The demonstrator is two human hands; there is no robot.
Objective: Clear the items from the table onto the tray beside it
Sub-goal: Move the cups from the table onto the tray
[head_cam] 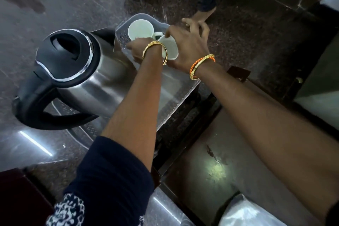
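- Speckled dark stone floor [256, 24] fills the background, with a grey, glossy table [27, 24] on the left side.
- One clear plastic tray [176, 86] sits at the table's edge, its rim dotted with small holes.
- One steel kettle [88, 71] with a black lid and black handle stands on the near end of the tray.
- Three white cups are at the tray's far end: a large cup [140, 29] lying on its side, a small cup [158, 34] mostly hidden behind it, and a tilted cup [169, 46].
- One left hand [136, 49], gold bangle on the wrist, reaches down beside the large cup; I cannot tell what its fingers grasp.
- One right hand [190, 46], with orange and gold bangles, grasps the tilted cup, some fingers spread beyond it.
- Another person's foot [201, 15] rests on the floor beyond the tray.
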